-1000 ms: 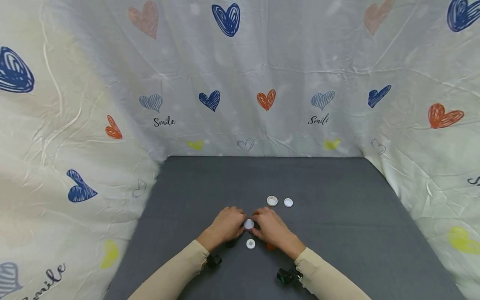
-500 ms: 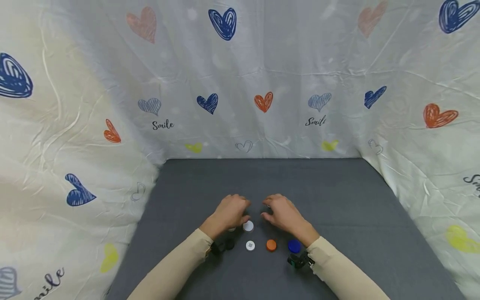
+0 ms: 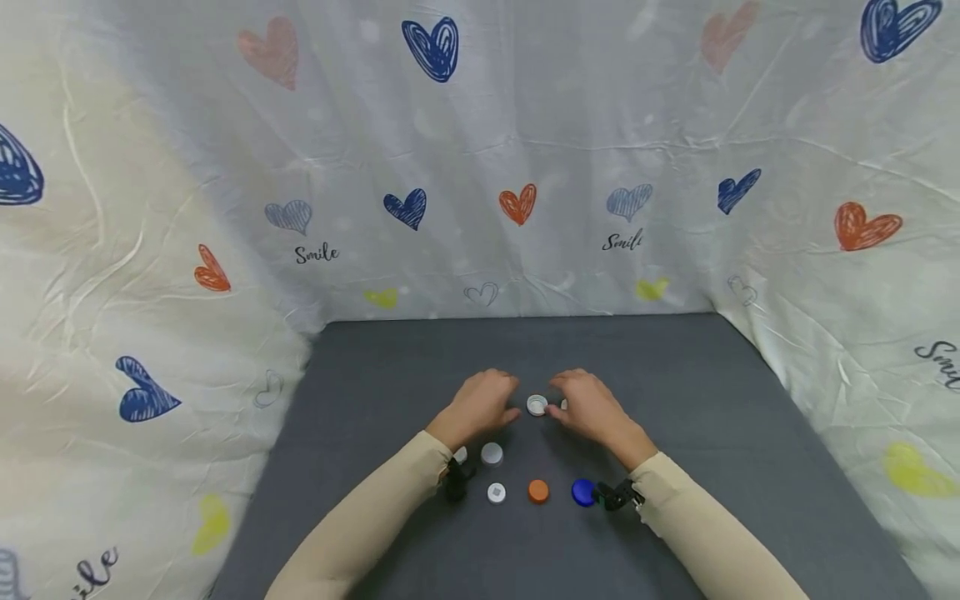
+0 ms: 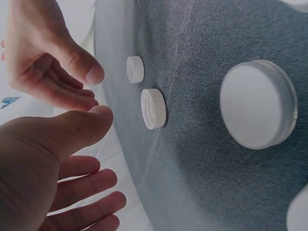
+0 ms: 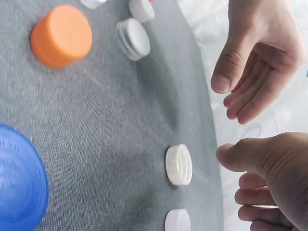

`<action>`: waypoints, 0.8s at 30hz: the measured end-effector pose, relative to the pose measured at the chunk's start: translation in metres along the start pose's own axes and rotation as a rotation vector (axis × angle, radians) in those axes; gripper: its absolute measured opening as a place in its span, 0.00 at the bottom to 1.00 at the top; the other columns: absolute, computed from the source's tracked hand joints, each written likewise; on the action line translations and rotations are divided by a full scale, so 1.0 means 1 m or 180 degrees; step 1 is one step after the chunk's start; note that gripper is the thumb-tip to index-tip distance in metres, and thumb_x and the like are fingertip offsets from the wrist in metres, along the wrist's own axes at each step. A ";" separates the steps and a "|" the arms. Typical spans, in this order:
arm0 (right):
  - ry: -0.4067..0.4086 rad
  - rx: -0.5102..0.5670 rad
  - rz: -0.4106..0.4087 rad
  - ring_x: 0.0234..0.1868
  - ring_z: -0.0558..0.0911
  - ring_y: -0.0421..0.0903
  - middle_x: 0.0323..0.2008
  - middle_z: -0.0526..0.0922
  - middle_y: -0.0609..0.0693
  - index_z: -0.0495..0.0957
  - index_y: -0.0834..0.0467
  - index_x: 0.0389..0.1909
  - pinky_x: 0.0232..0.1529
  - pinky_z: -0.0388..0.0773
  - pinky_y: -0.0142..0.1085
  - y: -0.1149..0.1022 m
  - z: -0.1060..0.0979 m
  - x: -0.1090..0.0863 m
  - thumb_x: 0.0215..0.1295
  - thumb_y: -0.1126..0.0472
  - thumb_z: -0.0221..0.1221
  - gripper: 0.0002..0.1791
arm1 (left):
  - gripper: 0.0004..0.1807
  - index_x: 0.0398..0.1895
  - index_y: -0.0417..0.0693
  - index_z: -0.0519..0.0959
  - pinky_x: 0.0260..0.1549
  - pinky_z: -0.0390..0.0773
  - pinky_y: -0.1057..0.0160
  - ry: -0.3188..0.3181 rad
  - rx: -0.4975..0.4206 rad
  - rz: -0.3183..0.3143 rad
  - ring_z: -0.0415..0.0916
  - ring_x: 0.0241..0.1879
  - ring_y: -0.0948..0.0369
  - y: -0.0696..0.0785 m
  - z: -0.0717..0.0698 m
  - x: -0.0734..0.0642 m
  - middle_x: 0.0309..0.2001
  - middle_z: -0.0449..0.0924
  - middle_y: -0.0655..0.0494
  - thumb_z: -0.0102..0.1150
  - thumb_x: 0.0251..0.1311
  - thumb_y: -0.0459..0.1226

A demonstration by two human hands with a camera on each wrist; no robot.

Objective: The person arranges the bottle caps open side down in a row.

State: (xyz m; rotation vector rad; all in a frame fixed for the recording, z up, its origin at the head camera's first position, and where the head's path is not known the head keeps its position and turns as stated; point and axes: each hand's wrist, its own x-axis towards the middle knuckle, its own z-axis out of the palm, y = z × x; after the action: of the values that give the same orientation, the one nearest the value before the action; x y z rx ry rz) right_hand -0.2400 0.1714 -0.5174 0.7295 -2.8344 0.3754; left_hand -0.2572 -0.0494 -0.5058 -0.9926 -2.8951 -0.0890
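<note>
My left hand hovers left of a white bottle cap that lies hollow side up on the dark cloth. On its other side hangs my right hand, thumb pointing towards the cap's rim. Both hands have loosely bent fingers with nothing between them, as the left wrist view shows for the left hand. A smaller white cap lies beyond the first; in the head view the right hand mostly covers it. Nearer the body sits a ribbed white cap.
Closer to the body, a small white cap, an orange cap and a blue cap form a row. Another white cap shows beside the left wrist. A heart-printed curtain surrounds the grey table.
Both hands have left the ribbed white cap, which stays on the cloth. They have moved apart and farther forward, to either side of the hollow-up cap.
</note>
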 end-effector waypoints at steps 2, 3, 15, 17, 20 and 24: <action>-0.0030 -0.0020 0.0021 0.52 0.83 0.57 0.50 0.86 0.57 0.84 0.62 0.50 0.53 0.80 0.51 0.003 0.000 0.000 0.55 0.53 0.74 0.25 | 0.18 0.40 0.50 0.84 0.30 0.81 0.56 0.0001 -0.0041 -0.0015 0.81 0.33 0.58 0.001 0.001 0.005 0.33 0.82 0.57 0.72 0.56 0.52; -0.0047 -0.0022 0.0034 0.52 0.83 0.57 0.49 0.86 0.57 0.84 0.62 0.50 0.53 0.80 0.52 0.004 0.000 0.001 0.55 0.53 0.74 0.25 | 0.18 0.40 0.50 0.84 0.30 0.81 0.56 -0.0001 -0.0059 -0.0025 0.82 0.34 0.58 0.001 0.001 0.008 0.33 0.82 0.57 0.72 0.56 0.52; -0.0139 0.0005 0.0024 0.47 0.85 0.56 0.44 0.87 0.56 0.85 0.62 0.45 0.49 0.80 0.51 0.011 0.016 0.005 0.52 0.55 0.75 0.22 | 0.21 0.46 0.49 0.85 0.38 0.83 0.54 -0.0181 -0.0111 -0.0122 0.83 0.42 0.57 0.004 0.019 0.025 0.40 0.86 0.56 0.73 0.55 0.51; -0.0130 0.0019 0.0002 0.45 0.85 0.55 0.41 0.87 0.55 0.85 0.61 0.42 0.47 0.80 0.51 0.013 0.020 0.005 0.51 0.55 0.75 0.20 | 0.20 0.45 0.50 0.86 0.37 0.83 0.55 -0.0207 -0.0088 -0.0122 0.83 0.41 0.57 0.004 0.022 0.027 0.39 0.86 0.56 0.73 0.55 0.51; -0.0150 0.0035 -0.0033 0.42 0.84 0.54 0.38 0.87 0.53 0.86 0.61 0.40 0.46 0.80 0.50 0.013 0.024 0.006 0.51 0.54 0.75 0.19 | 0.18 0.41 0.51 0.85 0.36 0.83 0.55 -0.0231 -0.0053 -0.0136 0.83 0.40 0.58 0.005 0.026 0.030 0.38 0.86 0.57 0.73 0.55 0.52; -0.0205 0.0051 -0.0043 0.39 0.84 0.53 0.35 0.86 0.51 0.85 0.59 0.36 0.44 0.79 0.50 0.014 0.027 0.009 0.52 0.53 0.75 0.17 | 0.16 0.37 0.52 0.84 0.34 0.83 0.55 -0.0258 -0.0046 -0.0161 0.83 0.38 0.58 0.006 0.031 0.034 0.36 0.85 0.57 0.73 0.55 0.52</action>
State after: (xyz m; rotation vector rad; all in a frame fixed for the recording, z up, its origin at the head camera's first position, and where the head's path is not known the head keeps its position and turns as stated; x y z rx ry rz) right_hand -0.2576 0.1711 -0.5439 0.7769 -2.8881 0.3798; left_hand -0.2818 -0.0216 -0.5337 -0.9470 -2.9976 -0.0745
